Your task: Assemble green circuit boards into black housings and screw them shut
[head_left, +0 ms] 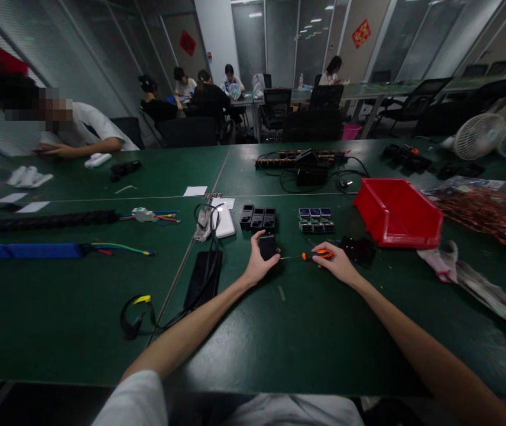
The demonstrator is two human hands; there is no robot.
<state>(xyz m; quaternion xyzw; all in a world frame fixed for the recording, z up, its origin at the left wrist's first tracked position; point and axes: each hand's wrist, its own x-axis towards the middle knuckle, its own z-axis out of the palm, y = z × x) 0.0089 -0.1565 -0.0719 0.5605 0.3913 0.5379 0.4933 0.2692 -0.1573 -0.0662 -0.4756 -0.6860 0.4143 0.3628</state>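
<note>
My left hand (259,263) grips a small black plastic case (268,247), thumb and fingers on its sides. In my right hand (335,263) is a screwdriver (319,254) with an orange and black handle. Its thin shaft points left, and the tip is at or very near the case's right side; contact is too small to tell. Just beyond the left hand stand several black plastic housings (258,219) in a row. Small circuit boards with screens (315,220) lie beyond the right hand. Dark flat pieces (359,251) are beside my right wrist.
A red bin (399,216) stands at right, near bundled wires (487,216). Left of my hands lie a white power bank (223,222), a black phone (203,278) and a looping cable (155,325). A blue power strip (26,251) is far left. A person (80,127) sits across the table.
</note>
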